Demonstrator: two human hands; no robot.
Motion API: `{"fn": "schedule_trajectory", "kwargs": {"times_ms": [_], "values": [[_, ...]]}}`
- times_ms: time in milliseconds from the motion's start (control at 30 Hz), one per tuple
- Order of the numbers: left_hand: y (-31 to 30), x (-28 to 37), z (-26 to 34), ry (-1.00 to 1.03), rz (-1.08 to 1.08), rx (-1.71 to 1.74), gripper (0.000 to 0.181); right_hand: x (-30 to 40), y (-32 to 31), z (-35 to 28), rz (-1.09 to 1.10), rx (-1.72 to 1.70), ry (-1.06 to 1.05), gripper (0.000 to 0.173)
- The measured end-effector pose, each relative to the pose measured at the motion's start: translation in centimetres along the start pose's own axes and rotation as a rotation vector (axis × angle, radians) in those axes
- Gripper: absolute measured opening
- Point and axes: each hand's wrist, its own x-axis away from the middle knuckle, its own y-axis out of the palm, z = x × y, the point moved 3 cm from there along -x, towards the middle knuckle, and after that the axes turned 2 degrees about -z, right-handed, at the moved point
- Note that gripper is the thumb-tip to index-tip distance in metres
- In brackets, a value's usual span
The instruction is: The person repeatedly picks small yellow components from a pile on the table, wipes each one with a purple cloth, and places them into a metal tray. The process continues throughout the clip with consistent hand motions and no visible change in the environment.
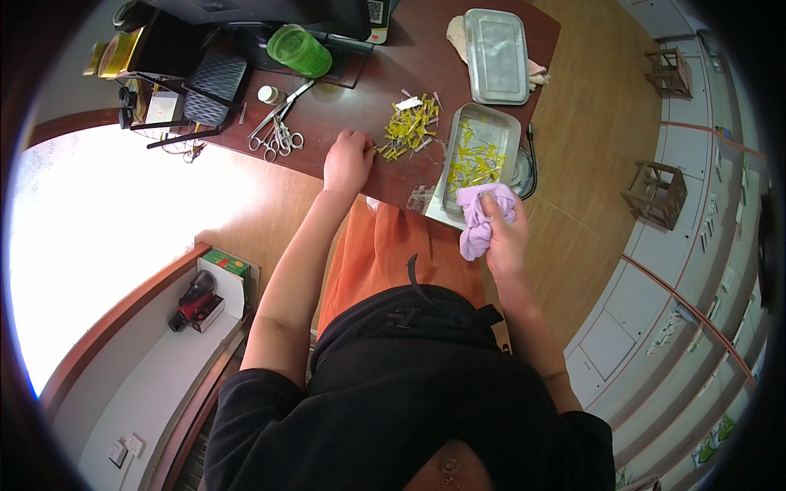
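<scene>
My left hand (350, 159) rests at the desk's front, its fingertips at the near left edge of a heap of small yellow plastic-ended pieces (408, 129); whether it pinches one I cannot tell. In my right hand (508, 230) is a bunched lilac cloth (476, 236), held over the near right corner of a metal tray (452, 132). More of the yellow pieces (476, 159) lie scattered inside the tray. Beyond the tray, a closed metal box or lid (497, 58) lies on a folded pale cloth (457, 37).
Several metal scissors or clamps (279, 132) lie left of my left hand, near a small white-capped bottle (270, 94). Behind them stands a green translucent container (299, 50). A router-like device (215, 89) is at the desk's left. A black cable (532, 166) runs along the right edge.
</scene>
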Motion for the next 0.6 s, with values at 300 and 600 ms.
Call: {"fn": "schedule_trajectory", "kwargs": {"times_ms": [300, 600], "values": [[-0.1, 0.5, -0.1, -0.011, 0.102, 0.081, 0.012, -0.1, 0.2, 0.3, -0.004, -0.014, 0.007, 0.036], [-1.3, 1.5, 2.1, -0.491, -0.114, 1.001, 0.012, -0.1, 0.6, 0.4, -0.009, -0.044, 0.014, 0.038]]}}
